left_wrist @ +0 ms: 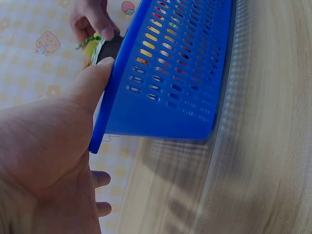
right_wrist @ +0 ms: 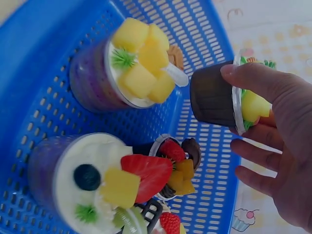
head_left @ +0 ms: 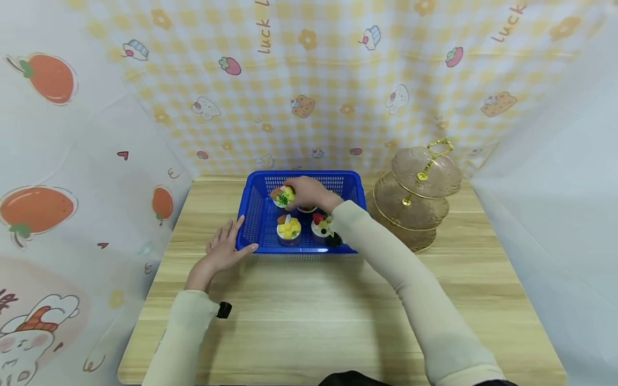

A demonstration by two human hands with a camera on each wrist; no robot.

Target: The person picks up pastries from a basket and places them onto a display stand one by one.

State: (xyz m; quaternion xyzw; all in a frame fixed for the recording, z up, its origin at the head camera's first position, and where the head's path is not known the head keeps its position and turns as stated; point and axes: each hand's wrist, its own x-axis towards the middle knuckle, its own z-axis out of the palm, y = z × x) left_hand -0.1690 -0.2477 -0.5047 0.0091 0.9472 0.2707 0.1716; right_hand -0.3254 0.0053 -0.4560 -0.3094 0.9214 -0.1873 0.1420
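My right hand [head_left: 309, 192] pinches a small dessert cup [right_wrist: 212, 95] by its rim, thumb on the near side. The cup is dark brown and ribbed, topped with yellow chunks and green bits; it is tilted on its side in the right wrist view, over the back of the blue plastic basket [head_left: 300, 250]. Spread around the basket's front left corner, my left hand [head_left: 223, 252] has its thumb at the front rim and its straight fingers along the left side. Inside the basket stand a mango-topped cup [head_left: 288, 230] and a strawberry-and-cream cup [head_left: 319, 228].
A smaller dark fruit cup [right_wrist: 175, 165] also sits in the basket. To its right stands a three-tier stand [head_left: 410, 201] with gold rims and handle. Both rest on the wooden table [head_left: 299, 311], against a checked cloth backdrop [head_left: 338, 102].
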